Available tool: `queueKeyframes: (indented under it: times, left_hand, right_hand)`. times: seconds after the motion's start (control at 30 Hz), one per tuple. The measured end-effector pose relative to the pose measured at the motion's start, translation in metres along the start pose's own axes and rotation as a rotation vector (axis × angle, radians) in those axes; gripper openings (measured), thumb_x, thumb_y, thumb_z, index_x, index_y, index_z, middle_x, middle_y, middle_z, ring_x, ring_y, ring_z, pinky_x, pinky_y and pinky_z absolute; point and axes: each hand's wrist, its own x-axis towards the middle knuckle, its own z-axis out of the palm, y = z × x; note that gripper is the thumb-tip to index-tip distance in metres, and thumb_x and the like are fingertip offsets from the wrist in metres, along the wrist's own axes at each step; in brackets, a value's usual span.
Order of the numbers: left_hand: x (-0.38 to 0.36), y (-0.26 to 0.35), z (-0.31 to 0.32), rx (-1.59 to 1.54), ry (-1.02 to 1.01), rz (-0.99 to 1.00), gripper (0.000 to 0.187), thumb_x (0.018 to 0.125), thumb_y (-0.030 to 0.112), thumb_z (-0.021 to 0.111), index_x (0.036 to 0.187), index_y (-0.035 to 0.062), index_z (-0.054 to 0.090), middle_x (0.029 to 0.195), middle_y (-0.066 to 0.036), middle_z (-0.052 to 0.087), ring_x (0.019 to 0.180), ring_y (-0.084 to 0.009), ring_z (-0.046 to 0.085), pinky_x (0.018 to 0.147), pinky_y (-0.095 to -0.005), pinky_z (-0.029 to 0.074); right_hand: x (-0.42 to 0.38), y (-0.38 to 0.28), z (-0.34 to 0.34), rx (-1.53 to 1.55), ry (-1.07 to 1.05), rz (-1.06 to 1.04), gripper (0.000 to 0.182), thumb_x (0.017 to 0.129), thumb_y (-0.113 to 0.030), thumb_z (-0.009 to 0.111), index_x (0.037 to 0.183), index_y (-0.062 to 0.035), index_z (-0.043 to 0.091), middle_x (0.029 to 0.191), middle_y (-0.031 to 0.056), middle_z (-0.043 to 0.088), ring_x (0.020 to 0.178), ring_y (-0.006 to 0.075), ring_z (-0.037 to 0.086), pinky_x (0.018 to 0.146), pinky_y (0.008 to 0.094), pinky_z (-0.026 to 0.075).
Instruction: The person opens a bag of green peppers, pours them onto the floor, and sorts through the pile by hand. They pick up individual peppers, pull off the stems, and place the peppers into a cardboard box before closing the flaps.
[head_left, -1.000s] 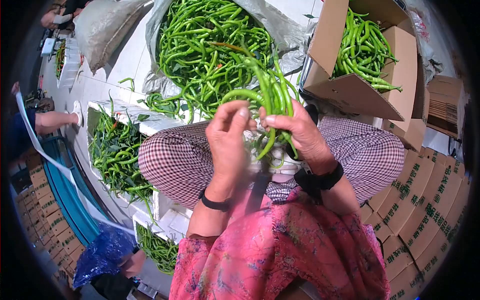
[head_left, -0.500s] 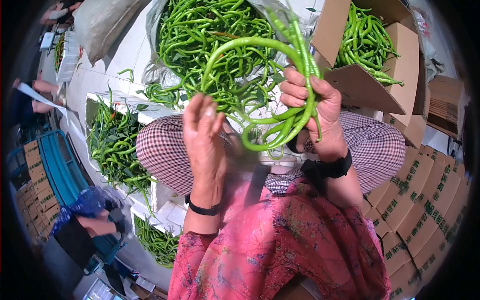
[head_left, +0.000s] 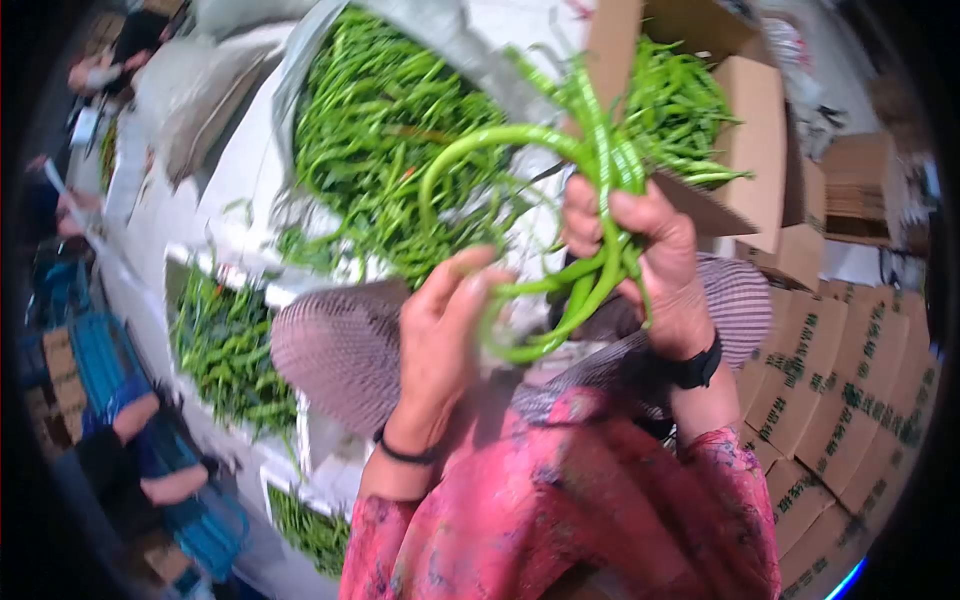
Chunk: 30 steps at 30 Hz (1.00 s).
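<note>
A bunch of long curled green peppers (head_left: 600,165) is clasped in my right hand (head_left: 650,260), the fingers wrapped round its middle. My left hand (head_left: 445,335) is raised beside the lower, curved ends of the bunch, its thumb and fingers near the pepper tips; blur hides whether they touch. Beyond both hands lies a large heap of green peppers (head_left: 385,130) in an open pale sack (head_left: 282,160). An open cardboard box (head_left: 755,130) at the upper right contains more green peppers (head_left: 675,100).
At left are a white foam box (head_left: 172,290) of leafy peppers and a smaller pepper container (head_left: 305,530). Full sacks (head_left: 190,100) lie upper left. Printed cartons (head_left: 820,390) line the right. Co-workers' arms (head_left: 150,450) show at the left edge, near blue chairs (head_left: 105,370).
The view has shifted and blurred. My left hand has come closer to the lower ends of the bunch, and its fingers have bent. My right hand still grips the bunch.
</note>
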Motion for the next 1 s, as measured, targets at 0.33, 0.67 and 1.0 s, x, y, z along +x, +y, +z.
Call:
queueKeyframes:
  times: [0.33, 0.67, 1.0]
  left_hand:
    - [-0.008, 0.021, -0.008, -0.107, -0.082, -0.020, 0.029, 0.092, 0.013, 0.057, 0.115, -0.0044, 0.056, 0.085, -0.011, 0.061, 0.070, -0.0161, 0.059, 0.060, -0.0245, 0.049]
    - [-0.010, 0.081, -0.062, 0.048, 0.145, 0.164, 0.027, 0.089, 0.010, 0.059, 0.111, -0.0053, 0.056, 0.074, -0.009, 0.056, 0.059, -0.0114, 0.050, 0.056, -0.0239, 0.048]
    - [0.048, 0.092, -0.129, 0.035, 0.367, 0.081, 0.027, 0.091, 0.013, 0.061, 0.113, -0.0016, 0.057, 0.078, -0.006, 0.059, 0.064, -0.0117, 0.056, 0.055, -0.0211, 0.048]
  right_hand:
    - [0.002, -0.158, -0.020, -0.054, -0.214, -0.286, 0.040, 0.092, -0.016, 0.055, 0.118, 0.0120, 0.044, 0.092, 0.0104, 0.053, 0.079, 0.0151, 0.052, 0.070, 0.0267, 0.049]
    - [0.110, -0.222, -0.252, -0.353, 0.438, 0.041, 0.024, 0.078, -0.005, 0.068, 0.100, 0.0027, 0.061, 0.080, 0.0099, 0.067, 0.065, 0.0182, 0.067, 0.059, 0.0303, 0.060]
    - [0.095, -0.211, -0.179, -0.864, 0.288, 0.040, 0.034, 0.073, -0.005, 0.062, 0.105, -0.0006, 0.055, 0.088, 0.0054, 0.062, 0.074, 0.0151, 0.060, 0.069, 0.0285, 0.053]
